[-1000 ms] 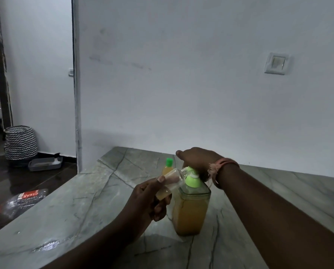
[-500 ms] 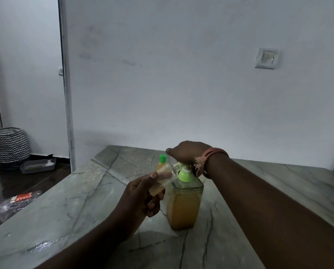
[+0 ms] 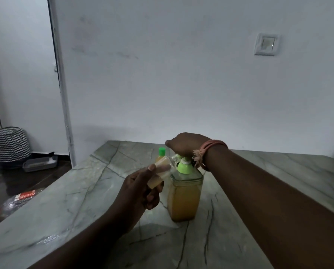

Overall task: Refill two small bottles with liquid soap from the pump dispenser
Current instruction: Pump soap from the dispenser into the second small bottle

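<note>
My left hand [image 3: 142, 188] grips a small clear bottle [image 3: 160, 170], thumb along its side and fingers curled beneath, tilting it so its mouth meets the spout of the pump dispenser [image 3: 184, 193]. My right hand [image 3: 185, 144] lies palm-down on the pump head, fingers bent over it, forearm reaching in from the right. The dispenser stands on the worktop [image 3: 84, 200], and a second, green-capped bottle [image 3: 160, 154] stands just behind it.

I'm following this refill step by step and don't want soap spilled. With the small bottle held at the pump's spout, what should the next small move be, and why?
Probably another slow press of the right hand on the pump dispenser. The small bottle that the left hand holds tilted, its mouth at the spout, looks only partly filled, and the dispenser holds plenty of soap. The second bottle stands capped behind.
</note>
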`<state>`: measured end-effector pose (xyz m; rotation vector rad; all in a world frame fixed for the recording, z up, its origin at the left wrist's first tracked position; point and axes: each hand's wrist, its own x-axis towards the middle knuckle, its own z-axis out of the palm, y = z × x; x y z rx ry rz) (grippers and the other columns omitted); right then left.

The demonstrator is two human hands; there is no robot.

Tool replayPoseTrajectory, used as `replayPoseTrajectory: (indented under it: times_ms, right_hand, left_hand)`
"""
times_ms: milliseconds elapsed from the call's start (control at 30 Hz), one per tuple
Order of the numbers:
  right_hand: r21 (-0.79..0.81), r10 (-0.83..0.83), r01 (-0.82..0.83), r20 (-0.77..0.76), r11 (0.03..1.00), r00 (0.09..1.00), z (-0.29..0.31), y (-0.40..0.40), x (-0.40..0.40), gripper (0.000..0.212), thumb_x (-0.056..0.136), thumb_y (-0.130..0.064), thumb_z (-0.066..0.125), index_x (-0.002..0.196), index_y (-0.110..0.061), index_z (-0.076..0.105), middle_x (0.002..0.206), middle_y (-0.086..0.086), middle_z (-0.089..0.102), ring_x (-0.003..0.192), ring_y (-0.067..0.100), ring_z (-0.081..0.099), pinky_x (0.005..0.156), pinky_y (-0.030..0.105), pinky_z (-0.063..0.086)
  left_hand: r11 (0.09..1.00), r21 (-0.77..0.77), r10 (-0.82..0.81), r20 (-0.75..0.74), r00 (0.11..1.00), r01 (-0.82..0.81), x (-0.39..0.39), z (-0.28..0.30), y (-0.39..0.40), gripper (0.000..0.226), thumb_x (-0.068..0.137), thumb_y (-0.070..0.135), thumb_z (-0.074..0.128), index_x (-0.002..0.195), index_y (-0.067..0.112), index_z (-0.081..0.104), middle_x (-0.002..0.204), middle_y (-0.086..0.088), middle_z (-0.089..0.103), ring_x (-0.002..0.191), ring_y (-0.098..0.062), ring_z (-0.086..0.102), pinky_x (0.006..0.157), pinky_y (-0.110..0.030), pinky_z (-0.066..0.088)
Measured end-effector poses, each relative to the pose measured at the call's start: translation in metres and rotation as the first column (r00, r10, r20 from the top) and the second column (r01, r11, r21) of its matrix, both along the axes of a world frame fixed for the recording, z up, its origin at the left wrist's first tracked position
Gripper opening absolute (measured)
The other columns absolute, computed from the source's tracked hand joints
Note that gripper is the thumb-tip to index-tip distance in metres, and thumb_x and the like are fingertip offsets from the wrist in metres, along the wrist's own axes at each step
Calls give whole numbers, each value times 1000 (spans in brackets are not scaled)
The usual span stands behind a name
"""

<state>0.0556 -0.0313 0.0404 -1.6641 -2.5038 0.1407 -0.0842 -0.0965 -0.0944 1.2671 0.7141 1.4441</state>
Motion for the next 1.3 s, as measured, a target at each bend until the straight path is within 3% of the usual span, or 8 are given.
replayPoseTrajectory:
  times_ms: [133,333,467,633,833,1000,1133,1300]
  right_hand:
    - [89,-19,13,71,996,997,-9,0,0,31,99,-7,37,122,0,57,125,19,58,113,31,55,75,28,37]
    - [-4,10,-10,39,1000,999,-3,-3,0,40,105,-19,27,129,-2,55,137,16,52,121,28,51,90,29,39]
    - [-58,-12,8,-76,998,997,-3,3,2,40,105,-23,30,126,-1,56,133,17,54,120,32,52,80,26,35]
    - [-77,-87,70,-244,995,966,-13,1,0,36,103,-19,33,125,-5,58,127,15,59,116,31,55,87,31,43]
    - [-164,-127,95,-200,982,971,4,-2,8,60,100,-53,29,115,-7,65,88,8,60,73,24,58,79,31,50]
    - [-92,-106,91,-173,992,979,-1,4,-3,30,104,-17,30,115,-10,57,137,16,51,99,20,47,65,10,35]
    - [-70,-127,118,-132,990,983,-5,5,-8,39,103,-16,27,123,-2,58,134,16,54,120,29,51,92,30,39]
    - [-81,-75,71,-51,994,996,0,3,-6,47,105,-30,23,127,-3,55,137,16,52,121,28,51,93,31,37]
  left_hand:
    - [1000,-1,-16,15,1000,16,0,-1,2,47,90,47,56,117,12,72,70,-8,52,48,-10,37,44,-23,31]
    - [1000,10,-22,5,1000,22,0,0,-4,51,89,51,55,119,12,71,71,-8,52,49,-10,37,45,-24,30]
    - [999,25,-41,-2,999,41,0,1,-4,52,92,52,50,119,13,72,68,-7,49,49,-10,35,45,-24,31]
    - [1000,14,-27,7,1000,27,-1,1,-5,52,96,53,49,116,12,73,67,-6,51,48,-10,35,46,-24,30]
    - [999,26,-37,9,999,37,2,3,-7,54,86,57,54,113,14,73,68,-8,50,49,-11,36,46,-25,30]
    - [999,25,-36,16,999,36,0,2,-4,55,87,56,53,117,13,73,67,-7,49,49,-10,34,47,-27,27]
    - [1000,13,-19,32,999,19,-1,1,-2,57,91,57,54,116,8,71,66,-7,51,48,-10,36,45,-25,30]
    - [999,26,-41,30,999,41,0,1,-5,53,84,57,56,109,15,75,67,-8,51,49,-11,34,45,-25,29]
